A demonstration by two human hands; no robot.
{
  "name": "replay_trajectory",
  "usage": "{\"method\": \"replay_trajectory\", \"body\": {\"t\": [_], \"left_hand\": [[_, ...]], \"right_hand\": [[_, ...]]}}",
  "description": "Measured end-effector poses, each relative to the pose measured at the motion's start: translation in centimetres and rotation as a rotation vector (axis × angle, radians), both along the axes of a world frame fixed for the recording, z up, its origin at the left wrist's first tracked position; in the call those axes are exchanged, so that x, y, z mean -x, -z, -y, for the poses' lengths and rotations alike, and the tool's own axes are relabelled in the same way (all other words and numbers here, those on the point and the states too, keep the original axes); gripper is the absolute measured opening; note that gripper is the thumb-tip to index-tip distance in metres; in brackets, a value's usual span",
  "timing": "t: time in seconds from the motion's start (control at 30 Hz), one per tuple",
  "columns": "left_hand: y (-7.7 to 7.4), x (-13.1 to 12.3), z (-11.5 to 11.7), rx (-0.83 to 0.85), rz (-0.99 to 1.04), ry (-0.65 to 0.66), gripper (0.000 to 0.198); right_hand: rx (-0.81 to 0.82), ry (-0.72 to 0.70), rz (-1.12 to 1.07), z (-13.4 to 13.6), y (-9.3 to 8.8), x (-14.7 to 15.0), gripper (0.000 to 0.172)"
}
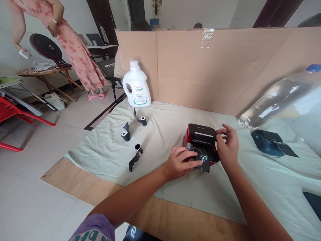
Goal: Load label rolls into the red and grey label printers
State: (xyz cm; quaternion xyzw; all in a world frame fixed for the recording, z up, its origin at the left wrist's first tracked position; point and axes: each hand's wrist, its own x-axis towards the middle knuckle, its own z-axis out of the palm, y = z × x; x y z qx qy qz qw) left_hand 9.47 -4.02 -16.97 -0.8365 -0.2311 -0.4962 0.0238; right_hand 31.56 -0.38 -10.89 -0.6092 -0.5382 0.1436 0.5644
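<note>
A small red and black label printer (203, 131) sits on the pale cloth, its black top cover raised at the back. A black glossy strip (205, 164) hangs out over its front. Across that strip lie the stretched fingers of my left hand (179, 162), pressing it against the printer's front left. At the printer's right side, my right hand (228, 145) has thumb and fingers around the edge of the cover. Three small rolls with black tails lie to the left: one near roll (138, 149), one middle roll (125, 134) and one far roll (143, 121).
A white detergent jug (137, 88) stands before a cardboard panel (195, 70). Right of me are a large clear bottle (278, 93) and a dark blue device (268, 144). The wooden board edge (160, 214) is nearest me. Another person (75, 50) stands far left, beside a fan.
</note>
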Motion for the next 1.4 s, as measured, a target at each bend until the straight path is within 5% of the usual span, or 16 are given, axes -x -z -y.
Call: {"method": "replay_trajectory", "body": {"t": [0.1, 0.27, 0.43, 1.0, 1.1, 1.2, 1.3, 1.4], "left_hand": [[0.0, -0.1, 0.0, -0.023, 0.031, -0.013, 0.029], [0.2, -0.5, -0.5, 0.133, 0.036, -0.155, 0.041], [0.0, -0.5, -0.9, 0.303, 0.027, -0.116, 0.052], [-0.7, -0.8, -1.1, 0.308, 0.058, -0.099, 0.047], [-2.4, 0.0, -1.0, 0.340, 0.073, -0.085, 0.039], [-6.1, 2.9, -2.5, 0.426, 0.023, -0.243, 0.032], [-9.7, 7.6, -6.5, 0.522, -0.289, -0.598, 0.032], [-10.9, 12.3, -11.3, 0.776, -0.664, -0.922, 0.052]], "right_hand": [[0.089, -0.096, -0.137, 1.3, 2.3, -0.7, 0.064], [0.201, -0.281, -0.373, 1.8, 4.9, -0.3, 0.059], [0.179, -0.322, -0.411, 1.9, 4.8, 0.2, 0.066], [0.091, -0.320, -0.720, 1.7, 5.7, 0.5, 0.055], [0.062, -0.309, -0.745, 1.9, 6.1, 0.8, 0.052], [0.059, -0.340, -0.722, 1.8, 6.1, 0.8, 0.054], [0.051, -0.351, -0.705, 1.6, 6.3, 0.6, 0.055], [0.032, -0.346, -0.696, 1.2, 6.7, 0.3, 0.057]]}}
